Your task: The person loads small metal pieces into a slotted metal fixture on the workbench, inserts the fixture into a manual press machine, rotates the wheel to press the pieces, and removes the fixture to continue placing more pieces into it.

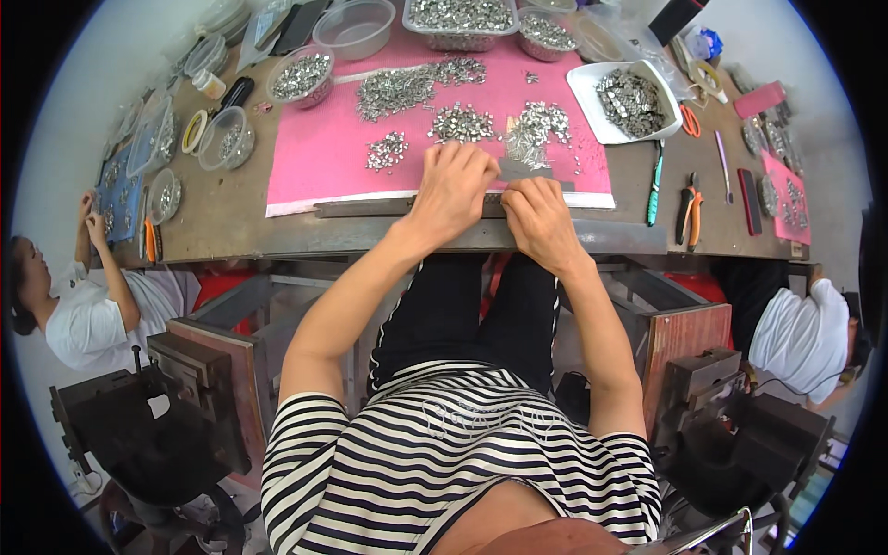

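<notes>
Both hands work at the near edge of a pink mat (pixel 314 153). My left hand (pixel 453 190) has its fingers bent and closed over a long dark metal bar (pixel 365 208). Just to its right, my right hand (pixel 541 222) pinches at the same bar, its fingertips pressed together. What either hand holds is too small or hidden to make out. Behind the fingertips lies a flat grey piece (pixel 525 170). Beyond it are a heap of thin silvery pins (pixel 529 143) and piles of small shiny metal parts (pixel 461 122), with a smaller pile (pixel 387 151) to the left.
Tubs of metal parts (pixel 301 76) and a white tray (pixel 592 102) stand farther back. Orange-handled pliers (pixel 689 213) and a teal-handled tool (pixel 656 185) lie right. Other people sit at the far left (pixel 102 305) and far right (pixel 800 333).
</notes>
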`<state>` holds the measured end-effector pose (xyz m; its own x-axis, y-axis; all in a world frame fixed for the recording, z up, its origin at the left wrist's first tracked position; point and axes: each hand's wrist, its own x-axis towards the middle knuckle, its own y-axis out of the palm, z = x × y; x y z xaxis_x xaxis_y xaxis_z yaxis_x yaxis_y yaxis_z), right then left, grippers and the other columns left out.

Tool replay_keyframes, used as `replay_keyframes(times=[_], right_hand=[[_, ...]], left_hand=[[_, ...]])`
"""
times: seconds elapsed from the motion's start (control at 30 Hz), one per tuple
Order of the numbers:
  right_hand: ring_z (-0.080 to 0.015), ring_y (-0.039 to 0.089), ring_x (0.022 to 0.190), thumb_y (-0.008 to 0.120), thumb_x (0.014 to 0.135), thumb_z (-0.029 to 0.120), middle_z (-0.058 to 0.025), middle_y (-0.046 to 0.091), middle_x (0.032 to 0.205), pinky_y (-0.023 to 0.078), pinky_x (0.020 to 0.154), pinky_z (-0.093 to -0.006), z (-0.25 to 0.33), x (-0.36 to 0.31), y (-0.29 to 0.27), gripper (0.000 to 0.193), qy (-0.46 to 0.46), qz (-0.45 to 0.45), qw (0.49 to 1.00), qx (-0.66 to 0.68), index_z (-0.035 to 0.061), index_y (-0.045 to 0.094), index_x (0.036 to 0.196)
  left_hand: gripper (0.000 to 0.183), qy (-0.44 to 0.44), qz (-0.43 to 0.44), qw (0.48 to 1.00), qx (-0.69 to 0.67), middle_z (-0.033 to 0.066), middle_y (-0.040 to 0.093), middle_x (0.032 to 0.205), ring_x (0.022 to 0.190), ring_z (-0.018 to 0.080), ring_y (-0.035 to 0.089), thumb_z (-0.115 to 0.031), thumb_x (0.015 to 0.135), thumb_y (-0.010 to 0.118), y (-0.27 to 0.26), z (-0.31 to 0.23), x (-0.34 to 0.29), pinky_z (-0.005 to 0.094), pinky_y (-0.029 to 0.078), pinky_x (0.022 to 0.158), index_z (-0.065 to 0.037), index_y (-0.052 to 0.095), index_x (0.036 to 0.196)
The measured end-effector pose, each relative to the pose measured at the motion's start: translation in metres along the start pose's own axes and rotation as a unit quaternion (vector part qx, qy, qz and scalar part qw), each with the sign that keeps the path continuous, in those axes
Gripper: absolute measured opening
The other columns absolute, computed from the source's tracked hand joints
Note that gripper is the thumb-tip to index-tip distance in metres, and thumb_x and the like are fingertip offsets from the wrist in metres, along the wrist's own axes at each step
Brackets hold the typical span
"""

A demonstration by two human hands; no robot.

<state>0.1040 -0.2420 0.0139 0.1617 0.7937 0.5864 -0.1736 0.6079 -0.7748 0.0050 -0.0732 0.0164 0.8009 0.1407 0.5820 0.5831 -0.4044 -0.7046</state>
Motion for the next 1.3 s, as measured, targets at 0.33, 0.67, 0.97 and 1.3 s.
replay_keyframes(times=[0.33, 0.67, 0.97, 1.3], right_hand=[[-0.0277, 0.063, 0.088, 0.071, 0.084, -0.002, -0.0092, 0.067, 0.094, 0.046, 0.081, -0.0380, -0.018, -0.046, -0.017, 0.015, 0.216, -0.158, 0.963, 0.020, 0.0035, 0.067, 0.097], [-0.0267, 0.060, 0.087, 0.069, 0.088, 0.005, -0.0066, 0.062, 0.089, 0.042, 0.079, -0.0400, -0.054, -0.037, -0.030, 0.013, 0.250, -0.110, 0.960, -0.068, 0.0088, 0.070, 0.099], [-0.0286, 0.056, 0.092, 0.072, 0.086, 0.010, -0.0071, 0.059, 0.092, 0.041, 0.082, -0.0423, -0.072, -0.031, -0.038, 0.008, 0.182, -0.018, 0.972, -0.150, 0.0090, 0.067, 0.092], [-0.0327, 0.064, 0.085, 0.066, 0.088, -0.002, -0.0140, 0.066, 0.091, 0.048, 0.074, -0.0407, -0.006, -0.008, -0.016, 0.009, 0.210, -0.075, 0.972, 0.075, 0.0014, 0.061, 0.095]], left_hand=[[0.008, 0.015, 0.010, 0.999, -0.046, 0.0078, 0.057, 0.093, 0.092, 0.0292, 0.054, -0.006, 0.089, 0.066, 0.007, -0.008, -0.024, 0.0419, 0.040, 0.085, -0.005, 0.061, 0.095], [0.014, -0.038, 0.016, 0.998, -0.039, 0.0076, 0.059, 0.093, 0.093, 0.0293, 0.056, -0.007, 0.084, 0.069, 0.003, -0.019, -0.023, 0.0433, 0.041, 0.087, -0.007, 0.062, 0.096], [0.012, -0.089, -0.074, 0.990, -0.077, 0.0081, 0.062, 0.087, 0.089, 0.0293, 0.059, -0.003, 0.089, 0.065, -0.005, -0.018, -0.030, 0.0501, 0.038, 0.102, -0.005, 0.064, 0.100], [0.012, -0.077, -0.098, 0.991, -0.050, 0.0057, 0.066, 0.094, 0.093, 0.0264, 0.061, -0.002, 0.090, 0.066, -0.005, -0.017, -0.041, 0.0543, 0.036, 0.108, -0.007, 0.065, 0.101]])
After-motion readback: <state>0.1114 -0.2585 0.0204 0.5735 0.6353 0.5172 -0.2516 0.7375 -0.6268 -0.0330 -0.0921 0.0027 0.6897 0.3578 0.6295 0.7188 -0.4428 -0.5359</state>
